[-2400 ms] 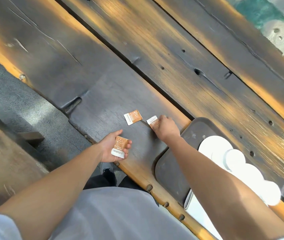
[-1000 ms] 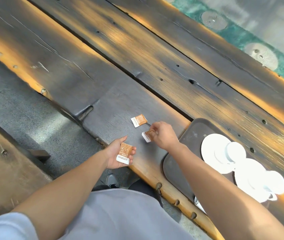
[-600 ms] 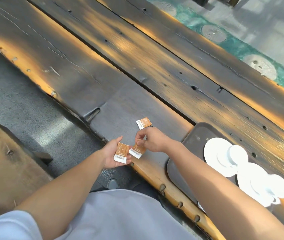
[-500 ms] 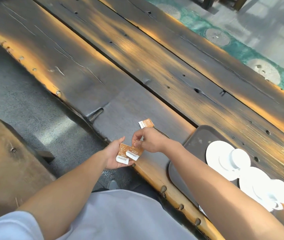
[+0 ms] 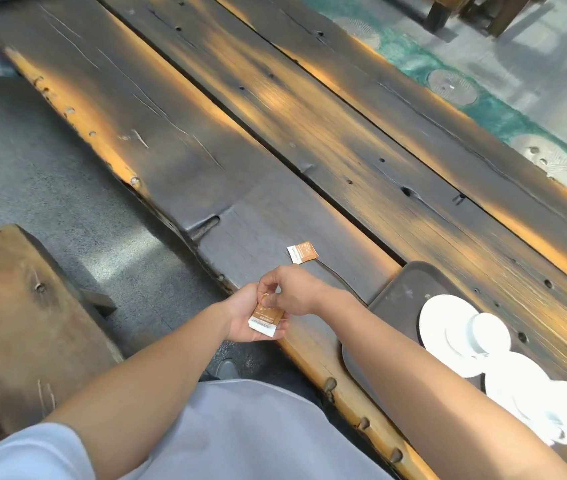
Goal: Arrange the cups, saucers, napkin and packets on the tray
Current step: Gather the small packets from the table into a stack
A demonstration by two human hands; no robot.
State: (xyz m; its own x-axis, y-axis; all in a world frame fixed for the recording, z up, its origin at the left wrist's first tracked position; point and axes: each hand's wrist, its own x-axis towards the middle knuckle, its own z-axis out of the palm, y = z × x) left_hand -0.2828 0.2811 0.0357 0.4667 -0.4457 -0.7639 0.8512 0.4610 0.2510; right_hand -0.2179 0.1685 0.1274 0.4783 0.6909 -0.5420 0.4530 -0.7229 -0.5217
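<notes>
Evidently the orange packets (image 5: 265, 315) are cupped in the curled left hand (image 5: 244, 322) and pinched at the top by the right hand (image 5: 294, 292) so that they can be squared into one stack, while a loose packet (image 5: 302, 251) is left on the table (image 5: 205, 133) near the tray (image 5: 403, 292) bearing cups (image 5: 489, 332) and saucers (image 5: 441, 327).

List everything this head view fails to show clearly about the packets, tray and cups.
Held packets, head view: count unclear; fingers of the left hand and right hand cover their upper part.
Loose packet: print too small to read.
Tray: near side behind the right forearm, right end cut by the frame edge.
Cups: overexposed white, outlines merge with the saucers.
Napkin: none visible in this view.
</notes>
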